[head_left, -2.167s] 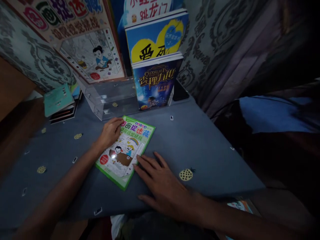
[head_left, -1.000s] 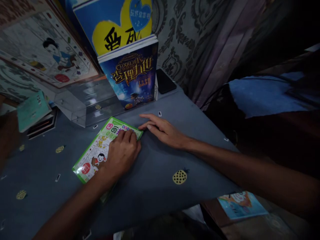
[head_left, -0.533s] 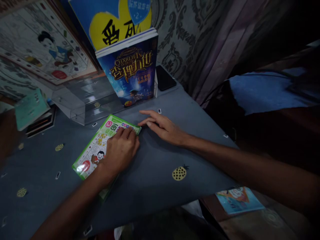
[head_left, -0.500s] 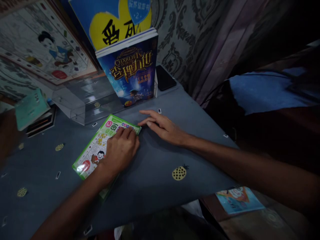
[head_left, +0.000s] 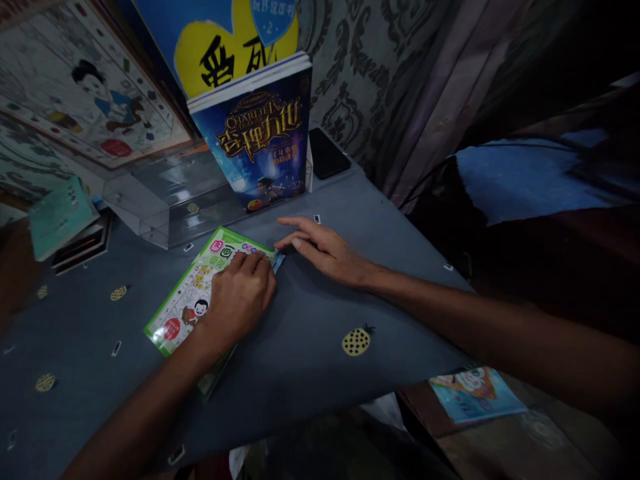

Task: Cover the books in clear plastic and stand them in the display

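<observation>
Green-bordered activity book (head_left: pixel 193 303) lies flat on the blue-grey tablecloth (head_left: pixel 310 360); my left hand (head_left: pixel 240 300) presses it down, fingers curled at its top right corner, gripping nothing, while my right hand (head_left: pixel 327 250) rests open beside that corner, which looks ready for lifting

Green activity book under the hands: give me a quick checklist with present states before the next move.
1. Green activity book lies flat on the grey cloth: ok.
2. Left hand presses on its cover: ok.
3. Right hand fingertips at the book's far corner: ok.
4. Corner lifted enough to take hold: cannot tell.
5. Standing blue book apart from both hands: ok.
6. Black phone apart from both hands: ok.
</observation>
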The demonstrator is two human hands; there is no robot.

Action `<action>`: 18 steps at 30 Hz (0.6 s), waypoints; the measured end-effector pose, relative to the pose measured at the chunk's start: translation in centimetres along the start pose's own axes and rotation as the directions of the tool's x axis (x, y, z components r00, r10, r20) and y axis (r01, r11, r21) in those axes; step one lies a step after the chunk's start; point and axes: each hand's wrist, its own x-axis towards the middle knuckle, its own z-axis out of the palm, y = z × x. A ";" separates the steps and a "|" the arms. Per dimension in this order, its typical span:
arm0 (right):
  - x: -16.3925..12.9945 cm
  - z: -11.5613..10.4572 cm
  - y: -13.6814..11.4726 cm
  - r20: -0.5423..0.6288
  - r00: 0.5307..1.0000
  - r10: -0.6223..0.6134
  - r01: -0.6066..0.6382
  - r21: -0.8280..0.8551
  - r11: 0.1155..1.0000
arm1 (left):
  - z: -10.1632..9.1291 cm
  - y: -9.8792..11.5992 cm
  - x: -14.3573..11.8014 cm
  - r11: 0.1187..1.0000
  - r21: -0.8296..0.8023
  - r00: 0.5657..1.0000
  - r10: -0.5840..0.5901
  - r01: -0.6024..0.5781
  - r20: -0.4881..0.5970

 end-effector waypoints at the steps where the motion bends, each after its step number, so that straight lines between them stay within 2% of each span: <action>1: 0.0 0.0 0.0 -0.001 1.000 0.002 -0.002 0.000 1.000 | 0.0 0.0 0.0 1.000 -0.006 1.000 0.001 -0.001 0.000; 13: -0.1 0.1 -0.5 -0.058 0.998 -0.031 0.029 -0.045 0.999 | -0.2 0.3 0.0 1.000 0.023 0.999 -0.018 0.017 0.052; 18: -0.4 0.2 -0.8 -0.022 0.997 -0.073 0.066 -0.218 0.974 | 0.0 0.5 -0.2 0.999 0.049 0.999 -0.019 0.017 0.045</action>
